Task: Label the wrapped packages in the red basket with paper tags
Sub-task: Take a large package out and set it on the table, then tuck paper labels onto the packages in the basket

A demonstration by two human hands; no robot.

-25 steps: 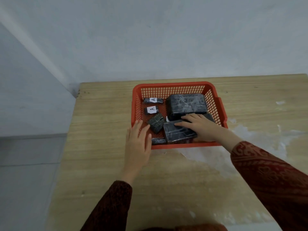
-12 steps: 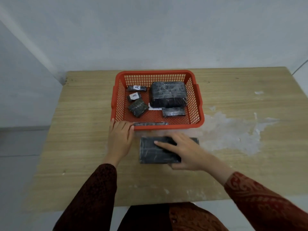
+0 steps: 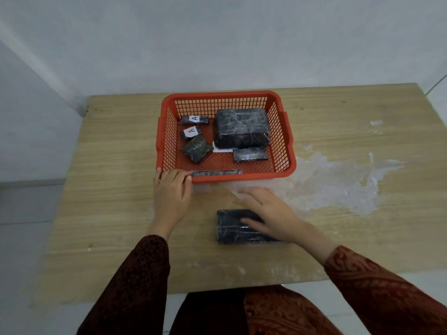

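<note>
The red basket stands at the back middle of the wooden table. Inside lie a big black wrapped package, two small ones with white "A" tags, a greenish one, a flat one, a thin one along the front wall, and loose white paper. A black wrapped package lies on the table in front. My left hand rests at the basket's front left corner. My right hand hovers over that package, fingers spread.
A whitish stain covers the table to the right of the basket. The table's front edge runs just before my lap. A pale wall stands behind, and floor shows to the left.
My right hand lifted a package out of the basket, set it on the table in front, and has now loosened off it. My left hand stays at the basket's corner.
</note>
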